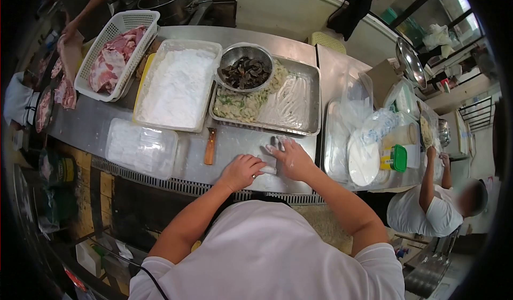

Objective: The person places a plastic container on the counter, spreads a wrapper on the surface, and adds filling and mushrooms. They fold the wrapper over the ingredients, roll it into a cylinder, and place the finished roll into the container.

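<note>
My left hand rests on the steel counter with its fingers curled together at the near end of a small white dough-like piece. Just right of that piece is my right hand, fingers spread and dusted white, holding nothing I can make out. Beyond both hands stands a metal tray with a pale green-flecked filling on its left side. A perforated metal bowl of dark sliced pieces sits on the tray's rim. A wooden-handled tool lies left of my hands.
A tub of white powder and a lidded clear container are on the left, with a basket of raw meat behind. Plastic bags and a green-lidded tub lie right. Co-workers stand at both ends.
</note>
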Motion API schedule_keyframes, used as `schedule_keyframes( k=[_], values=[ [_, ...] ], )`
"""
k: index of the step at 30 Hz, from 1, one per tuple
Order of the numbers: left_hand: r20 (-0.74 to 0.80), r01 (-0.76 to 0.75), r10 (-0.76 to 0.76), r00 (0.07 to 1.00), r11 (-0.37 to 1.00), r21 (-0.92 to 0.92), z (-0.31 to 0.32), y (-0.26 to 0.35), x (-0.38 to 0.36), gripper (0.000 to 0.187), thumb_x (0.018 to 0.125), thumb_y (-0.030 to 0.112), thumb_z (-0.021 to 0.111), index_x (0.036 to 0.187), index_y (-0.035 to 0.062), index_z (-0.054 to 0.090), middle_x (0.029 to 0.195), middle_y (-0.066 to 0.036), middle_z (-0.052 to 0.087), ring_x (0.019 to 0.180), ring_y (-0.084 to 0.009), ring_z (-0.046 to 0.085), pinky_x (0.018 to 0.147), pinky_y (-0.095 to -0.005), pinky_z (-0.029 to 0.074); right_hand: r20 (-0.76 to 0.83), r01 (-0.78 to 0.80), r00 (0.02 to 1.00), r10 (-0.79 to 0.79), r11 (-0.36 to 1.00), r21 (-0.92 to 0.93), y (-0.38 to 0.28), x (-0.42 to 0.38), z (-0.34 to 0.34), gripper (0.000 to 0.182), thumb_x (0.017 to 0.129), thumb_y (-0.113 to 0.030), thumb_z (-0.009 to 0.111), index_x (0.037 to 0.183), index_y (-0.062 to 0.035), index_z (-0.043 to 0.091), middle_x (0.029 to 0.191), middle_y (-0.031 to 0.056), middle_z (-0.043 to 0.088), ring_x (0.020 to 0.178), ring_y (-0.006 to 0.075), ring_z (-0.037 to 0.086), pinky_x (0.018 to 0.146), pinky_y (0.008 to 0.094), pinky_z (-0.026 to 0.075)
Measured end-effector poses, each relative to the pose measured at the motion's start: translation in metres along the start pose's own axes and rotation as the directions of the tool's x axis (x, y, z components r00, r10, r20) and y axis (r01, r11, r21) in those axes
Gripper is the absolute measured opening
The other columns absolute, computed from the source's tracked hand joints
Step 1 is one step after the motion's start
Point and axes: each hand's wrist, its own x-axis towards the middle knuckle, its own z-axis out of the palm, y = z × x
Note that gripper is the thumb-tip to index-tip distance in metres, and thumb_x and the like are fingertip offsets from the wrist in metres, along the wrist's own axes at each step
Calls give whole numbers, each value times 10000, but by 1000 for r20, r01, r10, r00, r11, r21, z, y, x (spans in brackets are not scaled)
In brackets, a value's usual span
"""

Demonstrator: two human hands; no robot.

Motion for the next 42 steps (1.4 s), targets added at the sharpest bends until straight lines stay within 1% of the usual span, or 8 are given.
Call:
schedule_keyframes(
  k=[3, 12, 15, 16, 19, 20, 29, 42],
  values=[
    [-8, -7, 7, 1000, 1000, 29, 2, -1, 0, 358, 932, 265, 785, 1265, 142, 740, 1193, -7, 736, 1115, -252, 667, 967, -420, 517, 3, 136, 989, -147, 911, -390, 8, -4, 25, 797, 1009, -196, 646, 1734, -322, 341, 1789, 205, 275, 1581, 477, 368, 1258, 615, 347],
    [-32, -9, 9, 999, 1000, -11, 1, 0, 0, 336, 910, 210, 812, 1232, 132, 754, 1166, -28, 743, 1085, -273, 671, 937, -422, 522, 112, 207, 978, -175, 777, -595, 22, -47, 40, 777, 1049, -306, 596, 1756, -220, 287, 1827, 131, 198, 1644, 452, 255, 1300, 687, 230],
    [-32, -1, 0, 999, 1000, -9, 0, 2, 2, 329, 913, 220, 803, 1227, 138, 755, 1143, -26, 737, 1080, -272, 670, 944, -427, 524, 44, 123, 992, -119, 826, -550, 19, -59, 48, 757, 1042, -304, 598, 1736, -149, 338, 1830, 174, 164, 1664, 446, 212, 1300, 720, 194],
    [-33, 0, -1, 999, 1000, -8, 0, 2, 2, 327, 914, 226, 799, 1226, 141, 755, 1134, -26, 735, 1078, -273, 670, 948, -429, 524, -121, 133, 971, -207, 885, -446, 13, -64, 45, 677, 976, -225, 684, 1606, -57, 500, 1690, 260, 391, 1566, 481, 381, 1263, 666, 323],
    [-44, 20, -21, 999, 999, -42, 0, 2, 5, 323, 920, 216, 793, 1231, 136, 755, 1200, -52, 720, 1104, -294, 661, 960, -445, 520, -365, 193, 923, -123, 968, 162, -11, -51, 69, 565, 886, -129, 762, 1417, -16, 607, 1391, 261, 600, 1352, 479, 558, 1174, 576, 449],
    [-34, 35, -36, 999, 999, -34, 1, 3, 6, 322, 922, 211, 790, 1232, 133, 754, 1224, -64, 710, 1120, -305, 655, 971, -451, 517, -517, 229, 846, -127, 964, 138, -26, -48, 66, 466, 820, -75, 805, 1255, -13, 648, 1160, 216, 639, 1135, 442, 622, 1048, 523, 515],
    [-36, 87, -88, 995, 996, -22, -1, -3, 23, 334, 934, 181, 769, 1262, 125, 743, 1308, -118, 665, 1215, -356, 618, 1043, -491, 491, -573, 111, 815, -88, 994, 5, -22, -8, 84, 326, 923, -167, 730, 1216, -26, 703, 1176, 177, 667, 1132, 390, 616, 1021, 514, 485],
    [-162, 216, -201, 966, 973, 82, -8, -5, 32, 439, 998, 207, 703, 1405, 50, 658, 1432, -183, 617, 1328, -401, 565, 1133, -517, 442, -439, 2, 898, 41, 995, 97, -27, 15, 57, 553, 913, -202, 749, 1408, 11, 624, 1274, 206, 628, 1211, 402, 600, 1079, 532, 456]
  ],
)
